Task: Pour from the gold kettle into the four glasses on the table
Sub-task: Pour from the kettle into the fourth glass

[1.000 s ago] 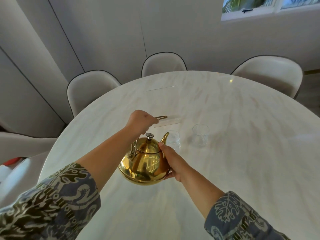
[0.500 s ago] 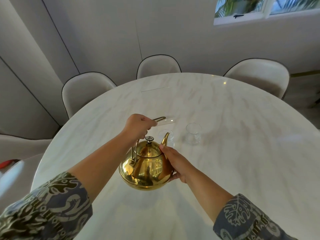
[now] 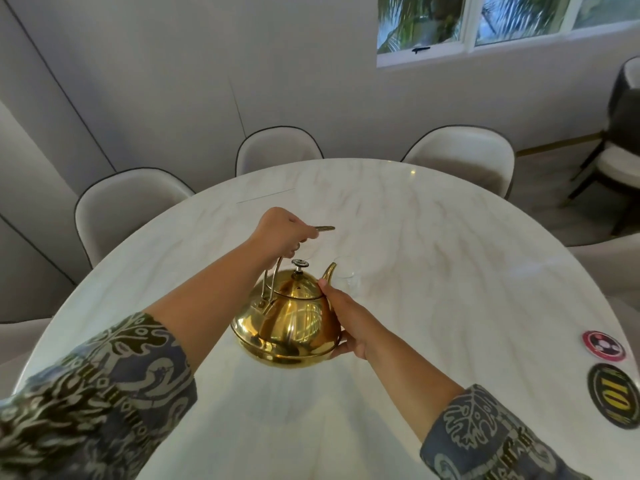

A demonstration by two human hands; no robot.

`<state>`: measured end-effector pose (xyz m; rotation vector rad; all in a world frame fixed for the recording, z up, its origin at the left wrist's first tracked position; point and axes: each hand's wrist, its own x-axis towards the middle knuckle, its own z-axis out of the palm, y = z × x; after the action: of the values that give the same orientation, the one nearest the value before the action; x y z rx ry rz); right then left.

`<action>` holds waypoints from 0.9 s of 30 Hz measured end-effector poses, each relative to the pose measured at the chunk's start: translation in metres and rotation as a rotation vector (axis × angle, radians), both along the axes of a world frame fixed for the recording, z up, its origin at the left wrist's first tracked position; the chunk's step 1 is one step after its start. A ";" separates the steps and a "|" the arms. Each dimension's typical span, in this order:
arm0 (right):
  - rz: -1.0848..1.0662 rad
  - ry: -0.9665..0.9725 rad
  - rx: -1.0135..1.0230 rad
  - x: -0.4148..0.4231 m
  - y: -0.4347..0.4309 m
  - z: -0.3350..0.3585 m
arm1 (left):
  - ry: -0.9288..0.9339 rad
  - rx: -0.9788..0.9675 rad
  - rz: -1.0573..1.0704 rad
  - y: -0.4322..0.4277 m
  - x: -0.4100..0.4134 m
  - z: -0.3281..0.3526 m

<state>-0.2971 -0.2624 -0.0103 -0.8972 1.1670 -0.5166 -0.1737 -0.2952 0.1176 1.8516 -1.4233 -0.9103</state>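
Counts: one gold kettle (image 3: 289, 323), one glass (image 3: 346, 277) that I can make out, three pale chairs (image 3: 128, 206) at the far edge of the table (image 3: 450, 271), a fourth darker chair (image 3: 623, 140) off by the wall on the right, two round coasters (image 3: 603, 345) at the right edge of the table.

My left hand (image 3: 282, 233) is closed around the top of the kettle's handle; the handle's flat gold end sticks out past my fingers. My right hand (image 3: 346, 320) is cupped against the right side of the kettle body, thumb up by the base of the spout, palm under the lower curve. Both grips are on the kettle, fingers wrapped, not spread.

The kettle is held over the middle of the table, close to upright, lid on, spout pointing away from me. The spout tip sits right at the near rim of the glass; I can't tell if they touch. No stream visible.

Versus half a second ago: the second glass to the right is no longer discernible, the coasters and the dark chair have come into view on the right, and the kettle sits lower and closer to the glass. Grips unchanged.
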 end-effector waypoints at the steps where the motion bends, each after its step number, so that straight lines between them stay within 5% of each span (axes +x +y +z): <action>1: -0.010 -0.011 0.017 -0.002 -0.003 0.001 | -0.021 0.003 -0.007 -0.006 -0.004 0.001; 27: -0.059 -0.087 0.223 -0.015 -0.049 0.003 | -0.255 0.177 -0.083 -0.090 -0.038 -0.005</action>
<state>-0.3122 -0.3111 -0.0069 -0.6449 1.1488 -0.4583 -0.2113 -0.3850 0.1126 2.1149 -1.6279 -0.8896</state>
